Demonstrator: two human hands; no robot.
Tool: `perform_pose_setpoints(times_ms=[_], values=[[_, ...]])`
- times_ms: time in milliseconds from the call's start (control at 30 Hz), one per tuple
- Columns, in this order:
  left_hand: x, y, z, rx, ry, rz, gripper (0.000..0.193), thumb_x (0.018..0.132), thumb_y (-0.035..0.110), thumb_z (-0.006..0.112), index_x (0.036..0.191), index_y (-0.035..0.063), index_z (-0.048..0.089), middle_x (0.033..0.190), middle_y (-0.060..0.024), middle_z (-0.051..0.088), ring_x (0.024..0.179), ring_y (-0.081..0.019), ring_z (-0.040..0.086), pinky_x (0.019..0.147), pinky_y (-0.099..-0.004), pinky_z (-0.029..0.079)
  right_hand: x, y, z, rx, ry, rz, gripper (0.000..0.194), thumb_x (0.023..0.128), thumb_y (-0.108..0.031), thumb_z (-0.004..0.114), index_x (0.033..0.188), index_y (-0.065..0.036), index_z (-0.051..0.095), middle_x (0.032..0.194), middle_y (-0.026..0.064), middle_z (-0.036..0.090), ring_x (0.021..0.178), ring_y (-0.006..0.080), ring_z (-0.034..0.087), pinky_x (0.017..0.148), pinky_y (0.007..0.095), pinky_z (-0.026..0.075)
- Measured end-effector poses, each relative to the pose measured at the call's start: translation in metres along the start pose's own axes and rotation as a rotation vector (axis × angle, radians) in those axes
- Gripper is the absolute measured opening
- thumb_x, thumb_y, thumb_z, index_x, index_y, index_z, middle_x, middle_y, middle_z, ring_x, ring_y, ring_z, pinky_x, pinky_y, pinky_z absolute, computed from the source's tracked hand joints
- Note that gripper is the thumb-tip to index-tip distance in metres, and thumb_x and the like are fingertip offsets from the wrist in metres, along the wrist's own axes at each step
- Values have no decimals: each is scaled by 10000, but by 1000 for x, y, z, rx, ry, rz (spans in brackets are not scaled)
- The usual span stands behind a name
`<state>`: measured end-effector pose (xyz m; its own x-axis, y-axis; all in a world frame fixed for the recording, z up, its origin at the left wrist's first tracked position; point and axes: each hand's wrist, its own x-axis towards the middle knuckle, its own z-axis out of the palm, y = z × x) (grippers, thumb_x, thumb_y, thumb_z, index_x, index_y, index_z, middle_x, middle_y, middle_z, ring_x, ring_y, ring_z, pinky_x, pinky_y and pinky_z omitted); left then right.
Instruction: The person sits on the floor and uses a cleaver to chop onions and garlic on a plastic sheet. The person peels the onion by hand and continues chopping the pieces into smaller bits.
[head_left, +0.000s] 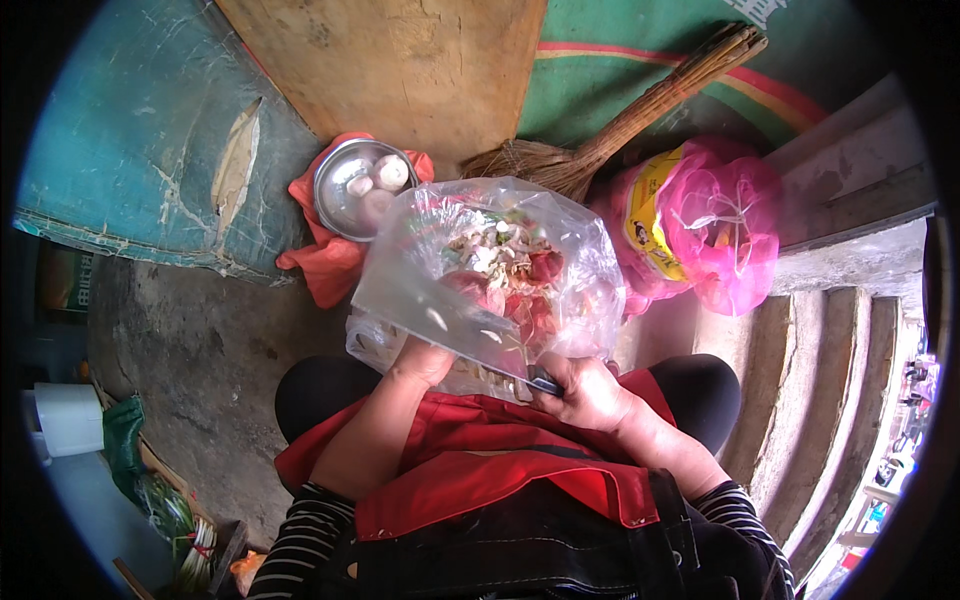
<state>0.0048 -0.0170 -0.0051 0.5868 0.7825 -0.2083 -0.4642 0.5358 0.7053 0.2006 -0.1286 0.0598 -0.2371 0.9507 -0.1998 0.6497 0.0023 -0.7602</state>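
Note:
My right hand (577, 391) grips the dark handle of a broad-bladed cleaver (409, 289). The wide grey blade slants up to the left, with small pale scraps stuck to it. Behind the blade, the fingers of my left hand (426, 363) are hidden; only the wrist and base of the hand show, so what they hold cannot be told. A clear plastic bag (592, 262) lies open between my knees. Inside are pale trimmings (487, 255) and reddish onion skins (534, 311). A reddish, onion-like bulb (466, 283) shows just past the blade's edge.
A steel bowl (327, 199) with several peeled bulbs sits on a red plastic bag (330, 274). A straw broom (630, 120) leans behind. At right stands a pink mesh sack (735, 225), beside concrete steps (765, 375). Leafy vegetables (169, 517) lie at lower left.

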Motion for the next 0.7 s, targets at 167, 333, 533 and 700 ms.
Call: perform_pose_setpoints(times_ms=[167,333,533,700], values=[[-2,-5,-6,-45,9,-64,450,784,180,669,1182,57,499,1080,-75,575,948,-199,593,822,-359,498,3,-3,3,-47,14,17,182,767,-205,582,867,-68,517,677,155,595,657,348,601,583,441,479],[-2,-8,-6,18,3,-12,448,807,229,647,1192,58,494,1107,-72,568,988,-194,576,842,-355,488,4,-3,2,-111,-7,42,186,764,-214,588,863,-72,520,671,154,595,653,348,601,578,442,478],[-1,-8,-3,32,57,20,479,832,267,612,1244,90,444,1123,-60,553,1011,-199,558,869,-379,476,7,9,5,-105,25,69,194,737,-227,616,846,-85,543,658,162,595,642,350,601,571,445,474],[2,-4,-1,73,-22,85,447,846,212,570,1239,82,404,1149,-46,505,1004,-163,531,862,-339,469,8,18,10,-86,45,77,164,720,-194,615,823,-86,549,652,155,584,639,356,589,569,434,467]])
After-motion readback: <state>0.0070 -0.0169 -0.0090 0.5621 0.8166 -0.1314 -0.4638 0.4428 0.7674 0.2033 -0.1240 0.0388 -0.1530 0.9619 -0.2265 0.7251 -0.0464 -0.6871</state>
